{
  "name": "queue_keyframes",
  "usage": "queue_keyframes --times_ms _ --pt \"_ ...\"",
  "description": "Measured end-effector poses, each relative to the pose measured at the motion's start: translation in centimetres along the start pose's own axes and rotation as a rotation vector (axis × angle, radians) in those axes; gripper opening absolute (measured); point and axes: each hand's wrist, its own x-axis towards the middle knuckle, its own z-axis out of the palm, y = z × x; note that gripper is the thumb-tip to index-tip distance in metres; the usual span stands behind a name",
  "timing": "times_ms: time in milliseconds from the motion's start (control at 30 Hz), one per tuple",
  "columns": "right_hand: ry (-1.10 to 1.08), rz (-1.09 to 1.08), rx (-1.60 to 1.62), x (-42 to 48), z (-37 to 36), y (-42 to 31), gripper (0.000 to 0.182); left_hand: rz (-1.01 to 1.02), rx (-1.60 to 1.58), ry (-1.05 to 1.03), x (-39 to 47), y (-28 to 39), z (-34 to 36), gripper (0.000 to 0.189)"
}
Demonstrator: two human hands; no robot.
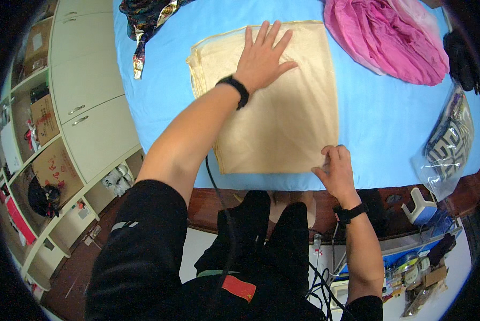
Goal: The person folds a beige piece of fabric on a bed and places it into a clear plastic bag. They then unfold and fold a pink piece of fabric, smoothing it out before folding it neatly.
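Observation:
A folded sheer gold-beige cloth lies flat before me, its layered hemmed edges showing along the left side. My left hand rests palm down on its upper part, fingers spread, holding nothing. At the cloth's near right corner is my right hand, thumb by the bottom edge and curled fingers by the right edge. Whether the corner is pinched between them cannot be made out. Beneath the cloth spreads a light blue sheet over a bed-like surface.
A pink and white cloth lies bunched at the far right, and a dark patterned cloth at the far left. A clear plastic bag with dark contents sits near the right edge. Cabinets stand left; a black cable hangs before me.

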Motion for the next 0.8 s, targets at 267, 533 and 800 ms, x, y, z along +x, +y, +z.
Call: queue_keyframes --times_ms 267,533,800 --pt "-0.004 -0.027 0.007 -0.6 -0.4 0.0 0.045 -0.155 -0.19 -0.344 -19.4 2.7 -5.0 0.085" --pt "-0.028 -0.349 -0.431 -0.9 -1.3 -0.7 0.045 -0.199 -0.189 -0.53 -31.4 4.5 -7.9 0.085" --pt "-0.164 -0.412 -0.586 -0.3 -1.4 -0.8 0.045 -0.275 -0.154 -0.41 -31.7 4.8 -5.7 0.059"
